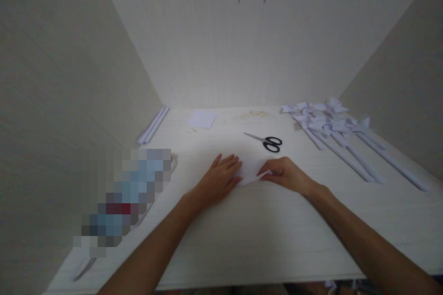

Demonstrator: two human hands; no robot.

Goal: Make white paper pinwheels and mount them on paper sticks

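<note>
A small white sheet of paper point(249, 169) lies on the pale table point(263, 235) between my hands. My left hand point(220, 178) lies flat on its left part, fingers stretched out and pressing down. My right hand point(285, 173) is curled at the paper's right side, its fingertips pinching a lifted edge of the sheet. Black-handled scissors point(266, 141) lie just beyond the paper, shut, apart from both hands.
Several white paper pinwheels on long rolled sticks point(337, 136) lie at the right. A small white paper square point(202, 119) and two rolled sticks point(154, 125) lie at the back left. A blurred-out object point(128, 193) sits at the left. Walls enclose three sides.
</note>
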